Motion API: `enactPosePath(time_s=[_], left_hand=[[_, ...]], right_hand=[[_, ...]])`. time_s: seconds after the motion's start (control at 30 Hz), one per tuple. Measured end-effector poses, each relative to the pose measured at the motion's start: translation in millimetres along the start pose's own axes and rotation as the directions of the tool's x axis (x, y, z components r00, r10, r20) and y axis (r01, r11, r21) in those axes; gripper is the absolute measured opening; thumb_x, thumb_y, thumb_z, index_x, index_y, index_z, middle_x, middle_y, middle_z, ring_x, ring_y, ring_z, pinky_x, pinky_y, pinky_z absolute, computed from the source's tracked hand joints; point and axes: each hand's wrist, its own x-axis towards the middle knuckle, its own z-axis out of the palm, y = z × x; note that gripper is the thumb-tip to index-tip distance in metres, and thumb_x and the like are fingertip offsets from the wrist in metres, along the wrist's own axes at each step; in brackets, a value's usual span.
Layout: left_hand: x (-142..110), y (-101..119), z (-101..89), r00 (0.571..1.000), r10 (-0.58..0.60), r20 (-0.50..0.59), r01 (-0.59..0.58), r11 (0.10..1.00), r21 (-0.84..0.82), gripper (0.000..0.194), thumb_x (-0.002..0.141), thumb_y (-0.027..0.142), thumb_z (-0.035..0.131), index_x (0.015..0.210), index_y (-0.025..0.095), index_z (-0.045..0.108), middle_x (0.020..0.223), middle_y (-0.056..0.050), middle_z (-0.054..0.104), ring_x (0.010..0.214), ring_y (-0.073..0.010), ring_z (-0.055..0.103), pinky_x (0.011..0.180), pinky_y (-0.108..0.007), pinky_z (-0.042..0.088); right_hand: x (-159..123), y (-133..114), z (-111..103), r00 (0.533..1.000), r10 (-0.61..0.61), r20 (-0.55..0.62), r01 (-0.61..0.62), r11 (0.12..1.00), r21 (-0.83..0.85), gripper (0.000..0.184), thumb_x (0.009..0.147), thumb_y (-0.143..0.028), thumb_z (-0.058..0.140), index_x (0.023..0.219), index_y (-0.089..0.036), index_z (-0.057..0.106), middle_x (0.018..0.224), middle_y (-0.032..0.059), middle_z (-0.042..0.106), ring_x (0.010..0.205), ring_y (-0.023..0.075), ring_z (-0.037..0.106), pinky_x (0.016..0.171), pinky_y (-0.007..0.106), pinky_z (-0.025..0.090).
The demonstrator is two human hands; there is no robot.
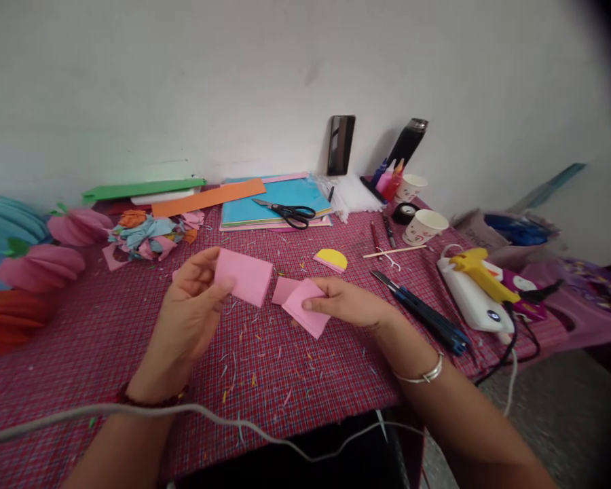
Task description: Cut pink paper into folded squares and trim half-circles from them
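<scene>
My left hand (196,302) pinches a pink paper rectangle (247,275) between thumb and fingers, held above the table. To its right, my right hand (343,302) grips a folded pink paper piece (305,309) by its upper right edge. Another pink paper piece (284,291) shows behind that one; whether my right hand holds it too, I cannot tell. A yellow half-round paper piece (332,259) with a pink edge lies just beyond my right hand. Black-handled scissors (292,214) rest on a stack of coloured sheets (265,197) at the back.
Paper scraps are heaped at the back left, near pink, blue and orange paper pumpkins (41,268). A box cutter (422,312), paper cups (425,227) and a yellow glue gun (483,272) on a white power strip are at right. A white cable (198,409) crosses the front.
</scene>
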Motion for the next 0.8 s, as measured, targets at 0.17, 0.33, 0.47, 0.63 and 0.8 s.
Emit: enactPosePath(time_s=[0.17, 0.33, 0.47, 0.63, 0.8], left_hand=[[-18, -18, 12.7, 0.970, -0.150, 0.191, 0.071, 0.928, 0.366, 0.010, 0.075, 0.024, 0.071, 0.083, 0.019, 0.069, 0.074, 0.001, 0.064, 0.065, -0.0100, 0.054, 0.059, -0.021, 0.043], [-26, -33, 26.0, 0.996, -0.036, 0.076, -0.014, 0.817, 0.576, 0.010, 0.082, 0.028, 0.062, 0.080, 0.018, 0.060, 0.067, 0.003, 0.054, 0.060, -0.0109, 0.046, 0.055, -0.024, 0.037], [-27, -38, 34.0, 0.988, 0.142, 0.067, -0.150, 0.728, 0.669, 0.013, 0.091, 0.028, 0.049, 0.084, 0.020, 0.056, 0.075, 0.001, 0.055, 0.069, -0.0136, 0.051, 0.064, -0.028, 0.042], [-25, -38, 36.7, 0.963, 0.253, 0.096, -0.257, 0.752, 0.607, 0.019, 0.096, 0.029, 0.040, 0.101, 0.021, 0.056, 0.097, -0.004, 0.060, 0.090, -0.0169, 0.058, 0.079, -0.033, 0.048], [-7, -38, 17.5, 0.889, 0.160, 0.430, -0.435, 0.593, 0.678, 0.026, 0.088, 0.024, 0.054, 0.114, 0.022, 0.055, 0.111, -0.006, 0.065, 0.101, -0.0216, 0.061, 0.092, -0.043, 0.049]], right_hand=[[9, 5, 17, 0.994, -0.035, -0.105, 0.035, 0.999, 0.001, 0.026, 0.087, -0.041, 0.060, 0.094, -0.017, 0.058, 0.075, -0.0012, 0.055, 0.062, 0.0104, 0.049, 0.056, 0.024, 0.038], [10, 2, 29, 0.975, -0.141, -0.169, 0.126, 0.988, -0.093, 0.040, 0.093, -0.057, 0.042, 0.085, -0.020, 0.057, 0.078, 0.0018, 0.054, 0.070, 0.0147, 0.050, 0.061, 0.028, 0.043], [20, 6, 43, 0.956, -0.179, -0.233, 0.164, 0.983, -0.083, 0.034, 0.086, -0.054, 0.058, 0.083, -0.021, 0.056, 0.084, 0.0017, 0.055, 0.079, 0.0160, 0.051, 0.071, 0.030, 0.046], [31, 13, 49, 0.949, -0.027, -0.315, 0.126, 0.946, 0.298, 0.044, 0.065, -0.041, 0.080, 0.094, -0.020, 0.056, 0.080, -0.0015, 0.059, 0.070, 0.0138, 0.054, 0.065, 0.028, 0.047], [18, 1, 1, 0.888, -0.034, -0.458, 0.226, 0.900, 0.372, 0.032, 0.065, -0.032, 0.080, 0.087, -0.019, 0.062, 0.081, 0.0008, 0.065, 0.070, 0.0141, 0.058, 0.070, 0.030, 0.051]])
